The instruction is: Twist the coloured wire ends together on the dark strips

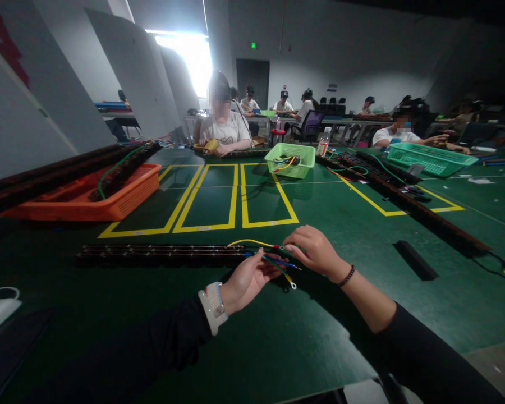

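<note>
A long black strip (164, 255) with shiny metal points along it lies on the green table. From its right end come a yellow wire (250, 241), a green wire (280, 266) and a blue wire (284, 261). My left hand (248, 278), palm up, has its thumb against the green and blue wires and its fingers beneath them. The green wire ends in a ring terminal (293, 285) beyond my fingertips. With bent fingers, my right hand (315, 251) pinches the yellow wire at its red-sleeved terminal end.
An orange basket (128, 193) with dark strips stands at the left. Yellow tape frames (206, 228) mark the table. Further back are a light green basket (290, 168) of wires, a bottle (324, 141) and a green basket (431, 160). A black piece (415, 260) lies right. Co-workers sit beyond.
</note>
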`<move>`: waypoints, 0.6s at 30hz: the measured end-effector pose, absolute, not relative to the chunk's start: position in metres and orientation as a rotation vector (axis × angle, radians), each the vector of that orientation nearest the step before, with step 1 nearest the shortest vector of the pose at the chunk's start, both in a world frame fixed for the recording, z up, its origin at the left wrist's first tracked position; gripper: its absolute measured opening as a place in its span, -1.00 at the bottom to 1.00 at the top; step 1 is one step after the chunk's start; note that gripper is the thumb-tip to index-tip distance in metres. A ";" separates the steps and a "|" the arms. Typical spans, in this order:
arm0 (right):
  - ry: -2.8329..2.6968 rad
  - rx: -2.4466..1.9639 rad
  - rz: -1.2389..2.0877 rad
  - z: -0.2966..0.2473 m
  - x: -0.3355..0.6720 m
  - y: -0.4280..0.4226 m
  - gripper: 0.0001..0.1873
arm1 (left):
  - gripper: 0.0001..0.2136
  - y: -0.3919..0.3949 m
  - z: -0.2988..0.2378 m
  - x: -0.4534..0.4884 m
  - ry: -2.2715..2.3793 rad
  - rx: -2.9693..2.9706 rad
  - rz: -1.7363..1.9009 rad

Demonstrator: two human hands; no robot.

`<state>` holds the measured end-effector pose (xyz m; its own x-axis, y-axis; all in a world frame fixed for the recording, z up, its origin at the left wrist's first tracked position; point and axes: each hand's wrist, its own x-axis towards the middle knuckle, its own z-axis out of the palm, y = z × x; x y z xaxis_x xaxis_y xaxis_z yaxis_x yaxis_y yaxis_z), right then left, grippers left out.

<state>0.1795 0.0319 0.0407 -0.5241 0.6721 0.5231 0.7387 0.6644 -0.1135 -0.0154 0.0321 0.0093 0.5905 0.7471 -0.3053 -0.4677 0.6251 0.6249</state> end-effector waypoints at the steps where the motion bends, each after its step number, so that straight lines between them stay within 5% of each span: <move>1: -2.399 -1.031 -0.178 0.043 0.179 0.029 -0.64 | -0.70 0.032 0.009 -0.016 0.596 0.521 0.747; 9: -2.676 -1.068 -0.274 0.042 0.158 0.020 -0.76 | -0.75 0.034 0.003 -0.013 0.525 0.530 0.766; 15: -2.405 -1.270 0.091 0.041 0.160 0.022 -0.96 | -0.69 0.033 0.007 -0.013 0.553 0.521 0.758; 18: -2.196 -1.324 0.184 0.040 0.164 0.025 -0.90 | -0.73 0.032 0.007 -0.013 0.537 0.580 0.764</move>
<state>0.1636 0.0248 0.0397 -0.3530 0.8488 0.3935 0.7717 0.5020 -0.3904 -0.0133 0.0316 0.0073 0.6062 0.7597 -0.2354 -0.4783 0.5847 0.6553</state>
